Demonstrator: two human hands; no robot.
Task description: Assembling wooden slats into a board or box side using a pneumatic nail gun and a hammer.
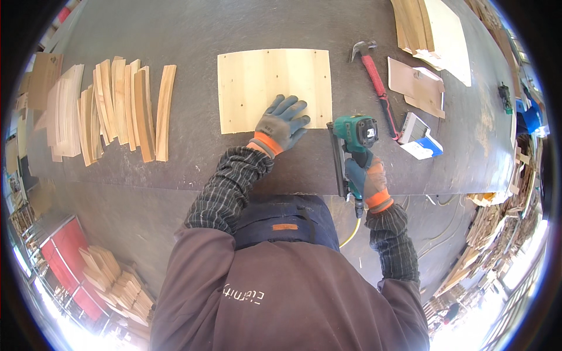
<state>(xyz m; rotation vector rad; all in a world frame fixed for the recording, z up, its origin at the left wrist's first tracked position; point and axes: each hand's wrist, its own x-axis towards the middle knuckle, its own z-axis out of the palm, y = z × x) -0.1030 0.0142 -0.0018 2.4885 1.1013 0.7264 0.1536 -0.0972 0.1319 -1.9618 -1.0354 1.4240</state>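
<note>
A pale square plywood board (246, 76) with small dark spots lies on the grey worktop. My left hand (280, 127), in a grey glove with an orange cuff, rests open on the board's lower edge, fingers spread. My right hand (370, 178), gloved alike, grips the handle of a teal nail gun (355, 133) with a black magazine and a yellow hose (351, 236); its nose is at the board's lower right corner. A claw hammer (377, 82) with a red handle lies to the right of the board, beside an open white-and-blue box (420, 136).
Curved wood strips (143, 111) lie in a bundle at the left. Plywood pieces (448, 32) and brown cardboard (415, 88) lie at the upper right. A small dark-green tool (504, 96) is at the far right edge. Stacked wood (111, 281) stands below left; scrap piles (492, 228) are at the right.
</note>
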